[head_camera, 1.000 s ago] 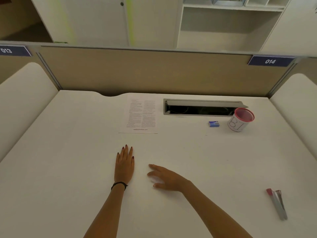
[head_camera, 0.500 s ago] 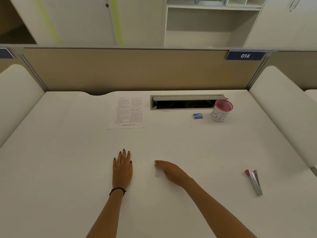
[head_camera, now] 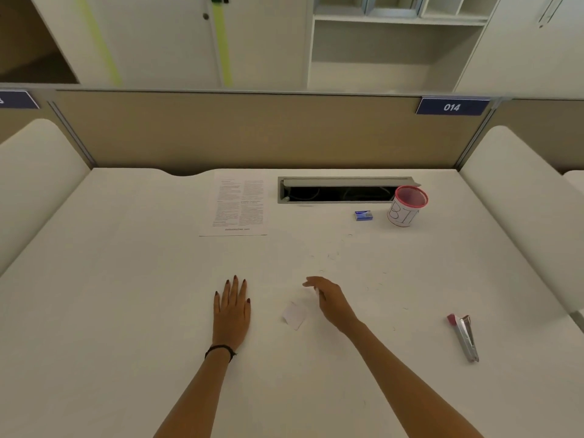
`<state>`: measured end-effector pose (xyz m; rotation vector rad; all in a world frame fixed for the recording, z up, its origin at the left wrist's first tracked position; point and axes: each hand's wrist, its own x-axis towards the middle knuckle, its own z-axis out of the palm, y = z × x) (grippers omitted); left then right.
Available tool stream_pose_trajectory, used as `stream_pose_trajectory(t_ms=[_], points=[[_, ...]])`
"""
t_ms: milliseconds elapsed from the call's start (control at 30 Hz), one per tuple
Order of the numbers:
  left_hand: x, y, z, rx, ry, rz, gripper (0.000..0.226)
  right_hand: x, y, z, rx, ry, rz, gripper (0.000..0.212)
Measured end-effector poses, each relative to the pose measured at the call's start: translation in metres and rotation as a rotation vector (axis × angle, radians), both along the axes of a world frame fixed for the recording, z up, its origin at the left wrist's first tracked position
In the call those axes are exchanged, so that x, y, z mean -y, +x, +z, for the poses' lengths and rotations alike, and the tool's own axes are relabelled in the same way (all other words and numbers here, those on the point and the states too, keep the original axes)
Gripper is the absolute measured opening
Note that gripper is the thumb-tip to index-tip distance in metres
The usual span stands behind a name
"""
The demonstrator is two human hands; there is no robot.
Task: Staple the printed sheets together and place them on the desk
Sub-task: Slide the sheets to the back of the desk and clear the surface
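White table in an office cubicle, beige divider panel at the back with a blue "014" label, pale cupboards and shelves behind that.

The printed sheets lie flat at the far side of the table, just left of the open cable slot, well apart from both hands. Can't tell how many pages are in that pile, tbh. The stapler lies on its own way off to the right, near the table edge, nobody touching it.

The left hand lies palm down on the table, grip spread flat with straight fingers, a black band on the wrist. The right hand sits just beside it to the right, fingers bent downward. There's a small white speck by its fingertips, but I can't tell if the grip is pinching it or holding nothing. A small white paper scrap lies on the table between the two hands.

At the back right, a little blue box sits next to a red-rimmed cup with marker writing on it.
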<state>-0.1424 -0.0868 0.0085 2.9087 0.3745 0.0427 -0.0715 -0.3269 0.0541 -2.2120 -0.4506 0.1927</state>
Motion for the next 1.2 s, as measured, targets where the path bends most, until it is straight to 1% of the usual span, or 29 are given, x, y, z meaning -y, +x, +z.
stream_pose_trajectory(t_ms=[100,133,200,233,267,300,333,367,400,500,533,600,633,700,800,833,900,933,967,1033,1067,1133,1200], points=[[-0.001,0.001,-0.002,-0.013,0.003,0.001,0.059,-0.016,-0.007,-0.015,-0.015,-0.093,0.146,0.058],[-0.002,0.001,-0.003,-0.014,0.003,0.0,0.059,-0.022,-0.011,-0.018,-0.021,-0.122,0.186,0.06],[-0.002,0.001,-0.004,-0.016,0.007,-0.003,0.058,-0.032,-0.023,-0.026,-0.03,-0.2,0.28,0.056],[-0.002,0.001,-0.004,-0.016,0.008,-0.006,0.057,-0.036,-0.029,-0.027,-0.009,-0.262,0.326,0.05],[-0.002,0.001,-0.005,-0.014,0.006,-0.01,0.057,-0.038,-0.032,-0.03,0.048,-0.334,0.383,0.043],[-0.002,0.002,-0.005,-0.012,0.005,-0.016,0.057,-0.039,-0.035,-0.031,0.132,-0.393,0.44,0.05],[-0.003,0.003,-0.006,-0.01,0.007,-0.021,0.056,-0.038,-0.037,-0.032,0.203,-0.448,0.501,0.062],[-0.003,0.005,-0.006,-0.006,0.013,-0.024,0.056,-0.036,-0.039,-0.032,0.248,-0.482,0.539,0.066],[-0.003,0.006,-0.006,0.0,0.016,-0.027,0.055,-0.036,-0.039,-0.033,0.276,-0.494,0.554,0.064],[-0.002,0.011,-0.007,0.032,0.01,-0.034,0.053,-0.031,-0.039,-0.038,0.285,-0.468,0.484,0.041],[-0.001,0.013,-0.008,0.038,0.008,-0.036,0.052,-0.028,-0.037,-0.04,0.325,-0.466,0.479,0.047],[-0.001,0.015,-0.01,0.032,0.01,-0.048,0.052,-0.026,-0.032,-0.041,0.403,-0.459,0.534,0.071],[-0.001,0.016,-0.011,0.023,0.011,-0.055,0.053,-0.024,-0.03,-0.042,0.429,-0.483,0.568,0.079],[-0.003,0.019,-0.012,0.01,0.018,-0.082,0.055,-0.02,-0.023,-0.04,0.461,-0.546,0.607,0.086],[-0.004,0.022,-0.012,0.017,0.035,-0.126,0.054,-0.015,-0.015,-0.036,0.365,-0.586,0.6,0.085],[-0.004,0.023,-0.011,0.019,0.034,-0.144,0.054,-0.015,-0.014,-0.032,0.336,-0.562,0.598,0.08],[-0.004,0.026,-0.01,0.01,0.036,-0.189,0.053,-0.012,-0.008,-0.02,0.208,-0.539,0.643,0.062],[-0.004,0.027,-0.01,0.007,0.043,-0.205,0.053,-0.011,-0.005,-0.015,0.151,-0.491,0.65,0.053],[-0.003,0.031,-0.01,0.003,0.044,-0.218,0.053,-0.009,0.0,-0.013,0.12,-0.441,0.645,0.051],[0.0,0.038,-0.009,-0.006,0.035,-0.224,0.054,-0.005,0.012,-0.001,0.089,-0.369,0.607,0.062],[0.002,0.042,-0.009,-0.012,0.029,-0.222,0.054,-0.001,0.019,0.004,0.106,-0.392,0.583,0.062],[0.008,0.051,-0.01,-0.009,0.022,-0.225,0.055,0.011,0.036,0.013,0.137,-0.476,0.542,0.053],[0.015,0.062,-0.012,-0.008,0.021,-0.244,0.055,0.027,0.059,0.021,0.103,-0.531,0.447,0.045]])
